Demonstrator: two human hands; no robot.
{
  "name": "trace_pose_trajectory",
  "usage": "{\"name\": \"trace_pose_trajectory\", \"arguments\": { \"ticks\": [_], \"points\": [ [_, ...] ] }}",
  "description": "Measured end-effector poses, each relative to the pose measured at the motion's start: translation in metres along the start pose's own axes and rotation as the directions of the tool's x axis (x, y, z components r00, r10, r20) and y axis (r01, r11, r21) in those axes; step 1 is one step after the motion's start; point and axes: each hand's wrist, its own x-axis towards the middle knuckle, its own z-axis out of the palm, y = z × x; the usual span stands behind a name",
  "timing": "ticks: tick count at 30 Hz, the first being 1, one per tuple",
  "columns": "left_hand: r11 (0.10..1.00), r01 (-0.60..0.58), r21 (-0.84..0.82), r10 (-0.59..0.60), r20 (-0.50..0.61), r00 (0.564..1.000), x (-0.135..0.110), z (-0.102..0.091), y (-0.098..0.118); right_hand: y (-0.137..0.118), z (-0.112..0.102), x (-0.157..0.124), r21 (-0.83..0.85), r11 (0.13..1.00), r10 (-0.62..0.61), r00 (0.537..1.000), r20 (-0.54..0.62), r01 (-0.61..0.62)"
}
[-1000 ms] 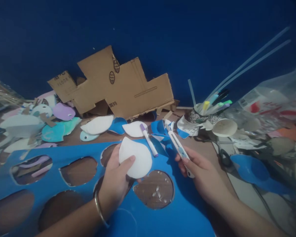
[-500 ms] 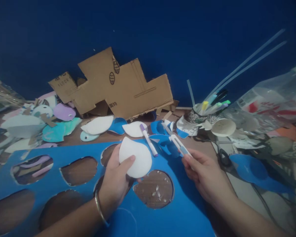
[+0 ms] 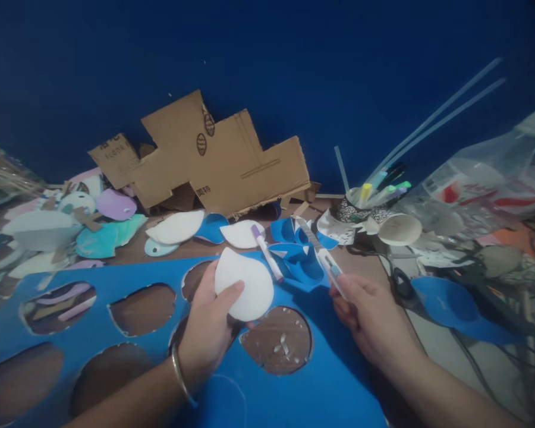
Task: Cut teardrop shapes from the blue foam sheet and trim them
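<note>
My left hand [image 3: 214,309] pinches a white teardrop-shaped cutout [image 3: 245,288], thumb on its face and fingers behind. In my right hand [image 3: 363,315] is a white utility knife [image 3: 332,270], its long blade pointing up and to the left, apart from the cutout. Beneath both hands lies a blue sheet [image 3: 330,368] with several teardrop and rounded holes cut through it. White scraps [image 3: 283,345] lie on the brown surface showing in the hole just right of my left hand. A white marker with purple ends [image 3: 267,252] rests beyond the cutout.
Cut cardboard [image 3: 232,160] leans against the dark blue wall. White cutouts [image 3: 176,226] and blue scraps [image 3: 298,261] lie before it. A patterned cup [image 3: 348,209] holds markers at the right, near scissors [image 3: 401,282] and a plastic bag [image 3: 485,172]. Fish-shaped cutouts [image 3: 116,204] pile up at left.
The knife has turned a little more upright in my right hand, and its blade shows longer. My left hand keeps the white cutout in nearly the same place.
</note>
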Motion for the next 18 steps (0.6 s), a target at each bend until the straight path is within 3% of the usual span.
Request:
{"name": "trace_pose_trajectory", "arguments": {
  "ticks": [18],
  "points": [
    [1.000, 0.005, -0.007, -0.004, 0.018, 1.000, -0.0024, 0.0014, 0.0023, -0.0026, 0.0026, -0.0019, -0.049, 0.999, -0.004, 1.000, -0.013, 0.004]
  ]
}}
